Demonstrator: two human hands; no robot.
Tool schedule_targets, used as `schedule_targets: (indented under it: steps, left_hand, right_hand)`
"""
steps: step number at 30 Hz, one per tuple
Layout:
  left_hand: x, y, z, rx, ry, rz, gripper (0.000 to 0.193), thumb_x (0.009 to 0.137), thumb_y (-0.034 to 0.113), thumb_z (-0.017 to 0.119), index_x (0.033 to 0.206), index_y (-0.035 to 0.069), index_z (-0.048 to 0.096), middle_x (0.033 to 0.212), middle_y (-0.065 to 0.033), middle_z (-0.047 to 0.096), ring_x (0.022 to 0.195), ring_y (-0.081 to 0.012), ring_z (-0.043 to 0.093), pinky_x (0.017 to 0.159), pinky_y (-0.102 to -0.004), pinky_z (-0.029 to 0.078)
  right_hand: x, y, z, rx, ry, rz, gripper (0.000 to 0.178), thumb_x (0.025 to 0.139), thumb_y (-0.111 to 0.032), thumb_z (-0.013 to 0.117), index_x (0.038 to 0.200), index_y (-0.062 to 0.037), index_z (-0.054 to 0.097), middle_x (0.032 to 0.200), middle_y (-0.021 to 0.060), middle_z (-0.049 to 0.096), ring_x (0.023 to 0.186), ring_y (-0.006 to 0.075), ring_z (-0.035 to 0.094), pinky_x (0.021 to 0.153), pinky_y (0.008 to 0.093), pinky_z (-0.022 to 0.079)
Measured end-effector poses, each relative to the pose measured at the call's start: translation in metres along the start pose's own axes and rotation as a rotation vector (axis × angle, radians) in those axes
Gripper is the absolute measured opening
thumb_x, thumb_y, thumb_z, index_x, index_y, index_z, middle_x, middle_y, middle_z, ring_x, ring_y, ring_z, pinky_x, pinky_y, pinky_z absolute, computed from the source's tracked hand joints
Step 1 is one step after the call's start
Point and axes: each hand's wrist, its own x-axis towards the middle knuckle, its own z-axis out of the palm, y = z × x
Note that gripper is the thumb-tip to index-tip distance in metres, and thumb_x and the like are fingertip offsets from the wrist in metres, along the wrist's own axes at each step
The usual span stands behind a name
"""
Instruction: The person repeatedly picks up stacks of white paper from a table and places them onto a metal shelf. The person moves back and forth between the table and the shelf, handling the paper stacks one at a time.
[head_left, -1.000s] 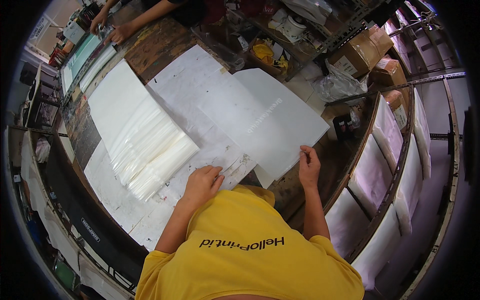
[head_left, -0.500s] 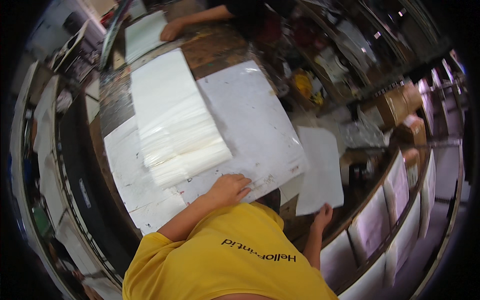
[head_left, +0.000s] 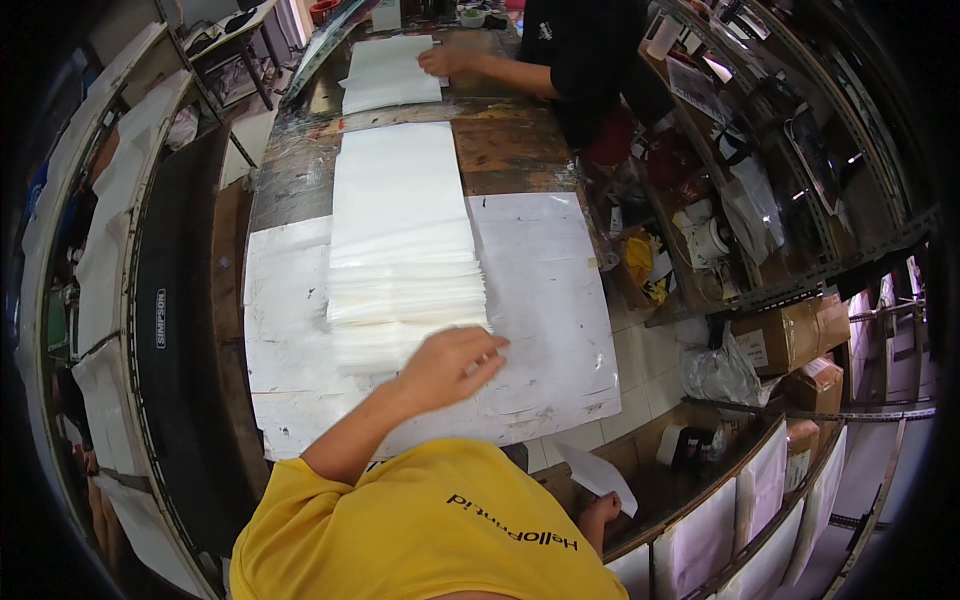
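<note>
A tall fanned stack of thin white sheets (head_left: 405,220) lies lengthwise on the table, its near end spread into overlapping layers. Just over that near end hovers my left hand (head_left: 450,365), fingers loosely bent and apart, with nothing seen in them. Low at the right, beside my body and off the table, my right hand (head_left: 602,510) grips a white sheet (head_left: 598,470) by its edge. That sheet is tilted and seen at a slant. Under the stack, a large white board or paper (head_left: 550,300) with scuffs and dark specks covers the near table.
Across the table, a person in a dark top (head_left: 580,50) has a hand at another white stack (head_left: 390,75). Shelving (head_left: 790,270), cardboard boxes (head_left: 790,335) and a clear plastic bag (head_left: 720,372) stand right. Low wooden racks (head_left: 700,510) flank my right; a long black case (head_left: 185,330) stands left.
My left hand has risen from the board to the stack's near end. My right hand, with its sheet, has moved lower and closer to my body. The view has turned.
</note>
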Motion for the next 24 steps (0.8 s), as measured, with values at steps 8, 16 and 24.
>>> schedule_targets:
  steps: [8, 16, 24]
  left_hand:
    - [0.009, -0.018, -0.09, 0.224, 0.3, -0.186, 0.021, 0.089, 0.009, 0.066, 0.107, -0.001, 0.067, 0.09, -0.012, 0.066, 0.075, -0.0222, 0.063, 0.067, -0.0326, 0.051]
    - [0.026, -0.131, -0.144, 0.74, 0.433, -0.134, 0.035, 0.085, 0.011, 0.069, 0.118, 0.002, 0.061, 0.119, -0.018, 0.059, 0.107, -0.034, 0.059, 0.09, -0.0408, 0.049]
    - [0.047, -0.245, -0.182, 0.922, 0.008, -0.408, 0.028, 0.083, 0.015, 0.064, 0.108, 0.005, 0.066, 0.109, -0.0181, 0.065, 0.101, -0.0355, 0.063, 0.086, -0.0458, 0.053]
  right_hand:
    - [0.061, 0.059, 0.007, -0.075, -0.031, -0.176, 0.008, 0.094, -0.017, 0.056, 0.101, -0.013, 0.056, 0.083, 0.0016, 0.055, 0.063, 0.0156, 0.052, 0.048, 0.0305, 0.041]
    - [0.02, 0.022, 0.012, -0.185, -0.182, -0.179, 0.024, 0.096, -0.016, 0.055, 0.111, 0.0018, 0.058, 0.104, 0.0115, 0.06, 0.088, 0.0224, 0.058, 0.073, 0.0364, 0.05]
    - [0.001, 0.006, 0.007, -0.164, -0.203, -0.176, 0.023, 0.095, -0.013, 0.056, 0.113, 0.0004, 0.058, 0.102, 0.0122, 0.062, 0.084, 0.0226, 0.06, 0.068, 0.0374, 0.051]
